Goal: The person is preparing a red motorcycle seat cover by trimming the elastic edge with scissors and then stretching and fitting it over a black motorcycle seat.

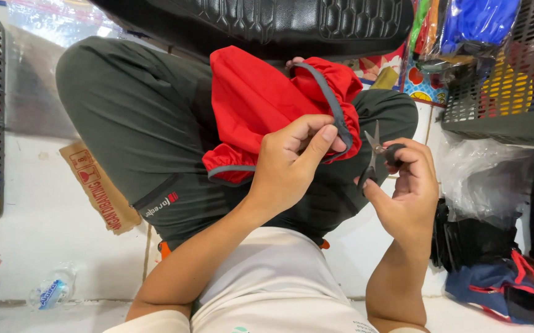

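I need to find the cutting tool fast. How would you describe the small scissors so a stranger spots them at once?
Start at the red fabric piece on the person's lap. Just beside its grey-trimmed edge, the right hand holds the small scissors: thin silver blades pointing up, dark handles, the only metal thing there.

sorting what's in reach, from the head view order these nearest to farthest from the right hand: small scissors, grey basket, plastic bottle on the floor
From the right hand:
1. small scissors, held in its grip.
2. grey basket, up on the right side.
3. plastic bottle, far left on the floor.
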